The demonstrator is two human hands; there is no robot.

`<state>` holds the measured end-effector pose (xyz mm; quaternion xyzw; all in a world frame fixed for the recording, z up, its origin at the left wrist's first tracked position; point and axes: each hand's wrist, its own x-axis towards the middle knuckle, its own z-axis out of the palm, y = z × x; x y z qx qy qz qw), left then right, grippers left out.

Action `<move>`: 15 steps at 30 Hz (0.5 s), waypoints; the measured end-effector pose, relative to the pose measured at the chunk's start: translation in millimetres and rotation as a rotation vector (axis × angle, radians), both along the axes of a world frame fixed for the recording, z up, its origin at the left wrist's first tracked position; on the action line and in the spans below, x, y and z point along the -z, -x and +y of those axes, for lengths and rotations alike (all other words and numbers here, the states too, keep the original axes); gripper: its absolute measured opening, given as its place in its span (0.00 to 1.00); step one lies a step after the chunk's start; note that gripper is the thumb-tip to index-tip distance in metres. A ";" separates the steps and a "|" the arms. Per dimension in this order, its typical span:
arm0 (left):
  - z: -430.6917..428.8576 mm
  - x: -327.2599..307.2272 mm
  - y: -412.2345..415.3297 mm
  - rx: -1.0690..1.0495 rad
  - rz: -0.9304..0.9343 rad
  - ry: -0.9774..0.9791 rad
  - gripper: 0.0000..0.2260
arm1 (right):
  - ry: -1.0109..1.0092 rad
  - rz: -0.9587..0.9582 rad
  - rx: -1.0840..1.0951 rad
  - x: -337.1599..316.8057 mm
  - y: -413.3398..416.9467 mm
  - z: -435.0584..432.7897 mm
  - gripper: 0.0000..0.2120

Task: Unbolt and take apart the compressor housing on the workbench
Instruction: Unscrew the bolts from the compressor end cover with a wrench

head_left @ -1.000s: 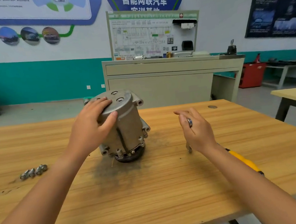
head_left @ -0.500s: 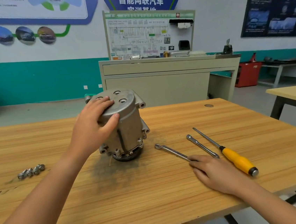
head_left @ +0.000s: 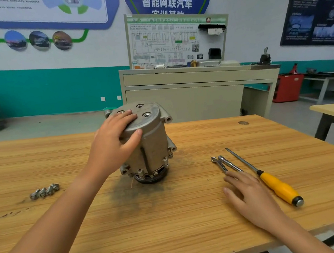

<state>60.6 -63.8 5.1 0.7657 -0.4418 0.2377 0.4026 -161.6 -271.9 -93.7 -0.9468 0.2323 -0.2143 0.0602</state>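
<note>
1. Compressor housing (head_left: 149,140), a grey cast-metal cylinder, stands roughly upright on its dark pulley end near the middle of the pale wood-grain workbench (head_left: 172,228). Its flat end plate with round ports faces up.
2. The left hand (head_left: 114,140) grips the housing's top. The fingers lie close together across the end plate, and the thumb is curled down against the side wall just under the rim.
3. The right hand (head_left: 249,196) lies palm down on the bench, well right of the housing. Its fingers are straight and slightly spread, and the fingertips cover the near end of a slim steel wrench (head_left: 217,163).
4. A steel extension bar (head_left: 228,163) lies touching the wrench. Just right of it is a long screwdriver (head_left: 277,189) with a yellow and black handle.
5. A short row of silver bolts (head_left: 45,190) sits on the bench, well left of the housing.
6. A dark grey smudge (head_left: 132,196) marks the wood in front of the housing's base.
</note>
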 end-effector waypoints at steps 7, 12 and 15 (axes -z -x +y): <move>14.8 30.1 -14.6 -0.147 0.206 0.237 0.41 | -0.492 -0.430 -0.309 -59.7 -84.8 27.9 0.32; 7.5 35.5 -22.1 -0.144 0.483 0.416 0.36 | -0.679 -0.342 -0.333 -69.2 -142.1 28.5 0.33; 5.2 35.2 -24.4 -0.111 0.619 0.504 0.31 | -0.740 -0.319 -0.328 -54.5 -145.5 32.5 0.34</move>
